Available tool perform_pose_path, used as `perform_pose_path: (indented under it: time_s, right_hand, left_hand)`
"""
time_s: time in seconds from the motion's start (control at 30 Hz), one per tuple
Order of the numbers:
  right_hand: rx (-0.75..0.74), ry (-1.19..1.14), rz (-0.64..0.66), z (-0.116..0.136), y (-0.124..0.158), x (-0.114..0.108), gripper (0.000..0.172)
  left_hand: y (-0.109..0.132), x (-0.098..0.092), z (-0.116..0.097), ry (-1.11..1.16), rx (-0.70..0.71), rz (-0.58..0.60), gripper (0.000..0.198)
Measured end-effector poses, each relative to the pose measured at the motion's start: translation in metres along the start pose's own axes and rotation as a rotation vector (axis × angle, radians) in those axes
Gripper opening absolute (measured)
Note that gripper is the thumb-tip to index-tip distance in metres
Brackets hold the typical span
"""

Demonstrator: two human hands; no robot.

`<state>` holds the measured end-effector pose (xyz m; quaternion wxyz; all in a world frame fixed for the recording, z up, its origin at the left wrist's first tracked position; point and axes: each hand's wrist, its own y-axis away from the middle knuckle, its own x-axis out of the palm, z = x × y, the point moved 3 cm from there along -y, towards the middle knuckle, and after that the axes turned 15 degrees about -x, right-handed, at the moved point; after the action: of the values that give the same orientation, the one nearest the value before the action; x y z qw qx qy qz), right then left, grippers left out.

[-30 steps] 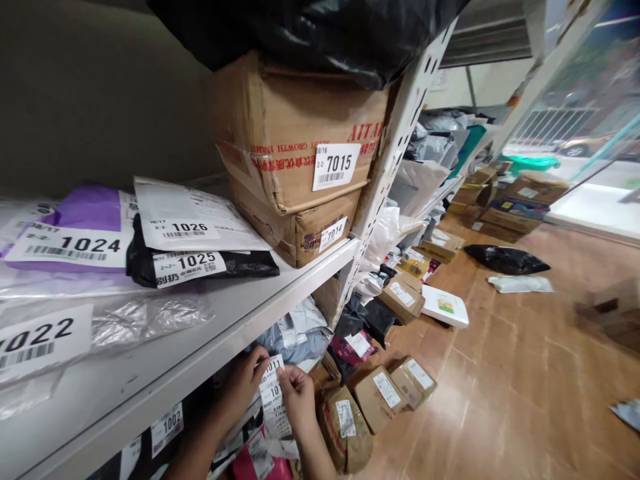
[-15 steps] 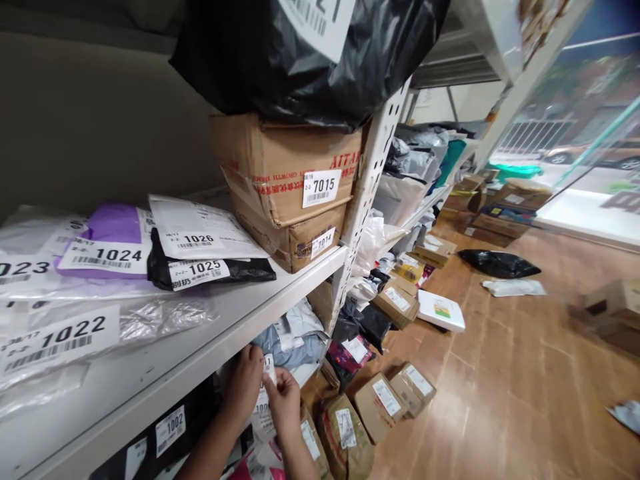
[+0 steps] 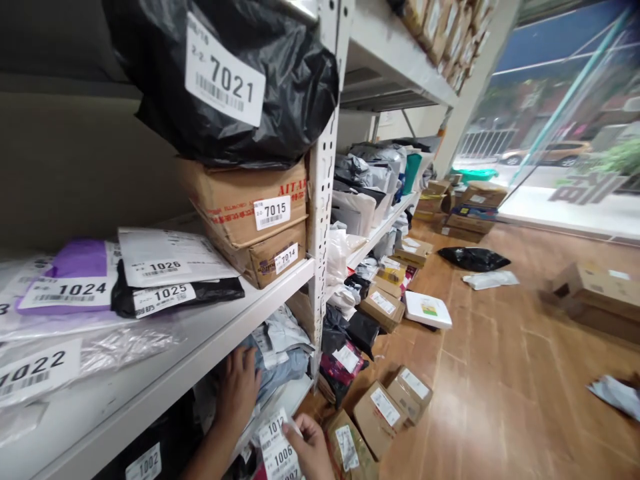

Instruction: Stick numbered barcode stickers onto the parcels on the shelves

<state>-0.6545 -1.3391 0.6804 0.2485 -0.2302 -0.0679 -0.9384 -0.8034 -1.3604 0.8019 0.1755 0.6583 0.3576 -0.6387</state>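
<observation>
My right hand (image 3: pixel 314 448) pinches a strip of white number labels (image 3: pixel 278 448) at its edge, below the lower shelf's front. Printed on it are 1012, 1006 and a partly cut-off number. My left hand (image 3: pixel 241 381) reaches onto the lower shelf, fingers extended at the side of a grey-blue plastic mailer bag (image 3: pixel 283 370); its fingertips seem to touch the bag. A dark parcel with label 1002 (image 3: pixel 145 463) lies below my left forearm.
The upper shelf (image 3: pixel 200 347) holds labelled bags, stacked cartons (image 3: pixel 250 200) and a large black bag (image 3: pixel 220 87). A perforated white post (image 3: pixel 323 167) rises at its end. Several cardboard boxes (image 3: pixel 384 407) and a black bag (image 3: pixel 473 259) lie on the wooden floor.
My hands have separated: the left has moved onto the grey-blue mailer bag, the right down and rightward with the label strip. The camera view has turned to the right.
</observation>
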Motion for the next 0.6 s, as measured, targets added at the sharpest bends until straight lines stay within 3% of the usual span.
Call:
perform_pose_path:
  time_s: [0.07,0.13,0.27,0.37,0.5,0.6]
  right_hand:
    - [0.03,-0.116,0.074,0.01,-0.005,-0.004,0.048]
    - [0.021,-0.145,0.124,0.021,-0.015,-0.004,0.042]
    - [-0.133,-0.06,0.093,0.038,-0.048,0.003,0.04]
    - [-0.214,-0.002,0.053,0.04,-0.077,0.014,0.046]
    - [-0.24,0.051,0.008,0.029,-0.106,0.029,0.052]
    - [-0.255,0.128,-0.033,0.02,-0.114,0.033,0.051]
  left_hand:
    - [-0.017,-0.006,-0.021,0.073,0.184,0.065,0.038]
    - [-0.034,-0.006,-0.037,0.118,0.35,0.224,0.03]
    - [-0.055,0.001,-0.038,0.159,0.521,0.477,0.018]
    - [-0.059,0.007,-0.024,0.223,0.487,0.555,0.014]
    - [-0.066,0.014,-0.015,0.287,0.318,0.589,0.038]
    - [-0.07,0.019,-0.017,0.266,0.231,0.587,0.039]
